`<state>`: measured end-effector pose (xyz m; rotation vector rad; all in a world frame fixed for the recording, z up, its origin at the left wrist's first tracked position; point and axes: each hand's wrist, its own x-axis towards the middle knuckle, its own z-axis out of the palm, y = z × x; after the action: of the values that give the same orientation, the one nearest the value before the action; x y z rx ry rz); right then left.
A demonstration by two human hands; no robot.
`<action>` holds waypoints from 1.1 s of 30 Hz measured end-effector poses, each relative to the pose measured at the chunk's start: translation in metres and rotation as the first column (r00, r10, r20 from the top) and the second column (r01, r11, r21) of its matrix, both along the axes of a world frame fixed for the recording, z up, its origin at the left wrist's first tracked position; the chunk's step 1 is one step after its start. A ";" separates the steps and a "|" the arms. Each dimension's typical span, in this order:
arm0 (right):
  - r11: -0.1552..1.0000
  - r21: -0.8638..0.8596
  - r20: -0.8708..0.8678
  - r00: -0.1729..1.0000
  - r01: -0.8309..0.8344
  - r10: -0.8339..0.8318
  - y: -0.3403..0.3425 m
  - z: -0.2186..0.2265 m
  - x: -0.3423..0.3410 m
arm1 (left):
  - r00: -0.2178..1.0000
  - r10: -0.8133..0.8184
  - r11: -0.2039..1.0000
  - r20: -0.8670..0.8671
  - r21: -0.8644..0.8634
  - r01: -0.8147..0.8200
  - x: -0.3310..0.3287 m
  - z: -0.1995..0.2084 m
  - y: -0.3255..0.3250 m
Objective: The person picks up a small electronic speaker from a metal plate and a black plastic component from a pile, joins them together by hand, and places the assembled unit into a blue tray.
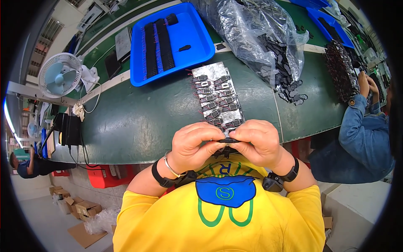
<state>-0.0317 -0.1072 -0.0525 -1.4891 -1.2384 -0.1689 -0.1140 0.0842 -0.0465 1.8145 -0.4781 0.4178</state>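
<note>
Between my left hand (194, 145) and my right hand (258, 143) is a small flat black part (228, 140), pinched by thumb and fingers at both ends. Both hands are closed on it, just over the near edge of the green table. Directly beyond them lies a silvery metal plate (217, 71). Two columns of small black speaker-like modules (226, 101) with thin red wires rest on the plate. My fingers hide the plate's near end and much of the held part.
A blue tray (205, 49) with rows of black parts stands at the far left of the plate. A clear plastic bag (252, 29) spills black frames (289, 90) onto the green table (138, 113). A white fan (60, 75) stands left; a co-worker's hands (367, 84) work at right.
</note>
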 end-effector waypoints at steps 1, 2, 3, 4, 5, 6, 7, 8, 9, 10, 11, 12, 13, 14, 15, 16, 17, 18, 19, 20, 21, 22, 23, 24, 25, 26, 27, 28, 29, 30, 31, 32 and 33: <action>1.000 0.004 0.003 1.000 -0.004 0.004 0.001 -0.002 0.000 | 1.000 -0.004 1.000 0.022 0.023 0.004 0.001 0.000 0.001; 1.000 0.009 0.007 1.000 -0.008 0.008 0.001 -0.003 0.000 | 0.999 -0.009 0.999 0.044 0.047 0.007 0.002 -0.001 0.001; 1.000 0.013 0.010 1.000 -0.011 0.011 0.001 -0.003 0.000 | 0.999 -0.008 0.999 0.043 0.048 0.006 0.003 -0.002 0.002; 1.000 0.015 0.009 1.000 -0.013 0.013 0.001 -0.003 0.000 | 0.998 -0.012 0.999 0.063 0.052 0.009 0.004 -0.003 0.002; 1.000 0.006 0.022 1.000 -0.013 0.013 0.001 -0.003 0.000 | 0.996 -0.017 0.998 0.083 0.056 0.013 0.005 -0.004 0.002; 1.000 -0.002 0.035 0.999 -0.014 0.014 0.000 -0.003 0.001 | 0.994 -0.022 0.998 0.102 0.060 0.016 0.005 -0.005 0.002; 1.000 -0.010 0.048 0.999 -0.015 0.015 0.000 -0.003 0.001 | 0.995 -0.021 0.998 0.101 0.062 0.015 0.005 -0.006 0.002; 1.000 -0.008 0.047 0.999 -0.016 0.016 0.001 -0.003 0.000 | 0.996 -0.012 0.999 0.091 0.037 0.009 0.004 -0.008 0.003; 1.000 -0.010 0.018 1.000 -0.010 0.010 0.002 -0.003 -0.001 | 0.997 -0.003 1.000 0.080 0.012 0.002 0.004 -0.009 0.003; 1.000 -0.013 -0.010 1.000 -0.004 0.003 0.003 -0.002 -0.002 | 0.998 0.006 1.000 0.070 -0.013 -0.005 0.003 -0.009 0.003; 1.000 -0.015 -0.038 0.999 0.003 -0.003 0.003 -0.001 -0.003 | 0.998 0.006 1.000 0.069 -0.011 -0.005 0.003 -0.009 0.003; 1.000 -0.015 -0.038 0.999 0.002 -0.002 0.002 0.001 -0.005 | 0.998 0.013 1.000 0.063 -0.009 -0.013 0.002 -0.009 0.003; 0.999 -0.042 -0.109 0.994 0.012 -0.016 0.001 0.005 -0.007 | 0.998 0.021 1.000 0.057 -0.008 -0.020 0.000 -0.008 0.003; 0.997 -0.070 -0.179 0.983 0.020 -0.032 -0.001 0.008 -0.009 | 0.998 0.028 1.000 0.051 -0.006 -0.027 -0.001 -0.008 0.003; 0.995 -0.099 -0.248 0.968 0.026 -0.050 -0.002 0.010 -0.010 | 0.998 0.028 1.000 0.050 -0.005 -0.028 -0.002 -0.008 0.002; 0.995 -0.099 -0.248 0.967 0.026 -0.050 -0.002 0.008 -0.009 | 0.999 0.033 0.999 0.041 -0.003 -0.032 -0.003 -0.009 0.002; 0.998 -0.065 -0.174 0.984 0.025 -0.036 -0.001 0.005 -0.007 | 0.999 0.035 0.999 0.033 -0.001 -0.035 -0.004 -0.009 0.002; 0.999 -0.032 -0.098 0.995 0.022 -0.025 0.000 0.001 -0.004 | 0.999 0.038 0.999 0.024 0.001 -0.038 -0.004 -0.009 0.001; 1.000 0.001 -0.021 1.000 0.016 -0.016 0.000 0.000 -0.003 | 0.999 0.037 0.999 0.024 0.000 -0.037 -0.005 -0.009 0.001; 1.000 0.000 -0.022 1.000 0.018 -0.018 -0.001 0.000 -0.003 | 0.999 0.034 0.999 0.011 -0.001 -0.034 -0.005 -0.009 0.001; 1.000 -0.003 -0.005 1.000 0.027 -0.027 -0.002 0.001 -0.003 | 0.999 0.032 0.999 -0.003 -0.002 -0.032 -0.005 -0.009 0.001; 0.999 -0.004 0.012 0.999 0.033 -0.033 -0.002 0.001 -0.003 | 0.999 0.033 0.999 -0.016 -0.001 -0.033 -0.006 -0.009 0.002; 0.999 -0.005 0.028 0.999 0.038 -0.038 -0.002 0.001 -0.003 | 0.999 0.034 0.999 -0.016 0.000 -0.034 -0.006 -0.007 0.001; 0.999 -0.003 0.029 0.999 0.037 -0.037 -0.002 0.002 -0.003 | 0.998 0.059 0.997 -0.032 -0.040 -0.061 -0.006 -0.004 0.000; 0.999 -0.007 0.044 0.998 0.048 -0.048 -0.001 0.003 -0.004 | 0.995 0.084 0.993 -0.048 -0.080 -0.088 -0.007 0.000 -0.001; 0.998 -0.009 0.060 0.996 0.059 -0.058 0.000 0.004 -0.004 | 0.992 0.108 0.986 -0.064 -0.119 -0.115 -0.007 0.004 -0.002; 0.997 -0.015 0.075 0.995 0.073 -0.071 0.001 0.004 -0.004 | 0.992 0.108 0.986 -0.064 -0.119 -0.115 -0.004 0.010 0.000; 0.997 -0.014 0.076 0.995 0.073 -0.071 0.001 0.005 -0.003 | 0.996 0.085 0.995 0.029 0.052 -0.086 0.001 0.017 0.004; 0.997 -0.021 0.095 0.993 0.075 -0.073 0.001 0.005 -0.003 | 0.992 0.048 0.971 0.116 0.226 -0.074 0.006 0.024 0.009; 0.997 -0.027 0.115 0.991 0.078 -0.075 0.002 0.005 -0.002 | 0.981 -0.003 0.916 0.195 0.394 -0.076 0.008 0.027 0.011; 0.996 -0.032 0.135 0.988 0.081 -0.076 0.002 0.005 -0.002 | 0.980 0.000 0.914 0.197 0.397 -0.080 0.008 0.028 0.012; 0.997 -0.026 0.139 0.988 0.076 -0.072 0.003 0.006 -0.002 | 0.979 -0.010 0.901 0.201 0.427 -0.078 0.008 0.029 0.012; 0.996 -0.034 0.138 0.988 0.079 -0.074 0.003 0.007 -0.002 | 0.978 -0.021 0.886 0.205 0.457 -0.077 0.008 0.030 0.012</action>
<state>-0.0337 -0.1044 -0.0452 -1.5815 -1.3002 -0.3038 -0.1062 0.0960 -0.0167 2.2546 -0.7455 0.5486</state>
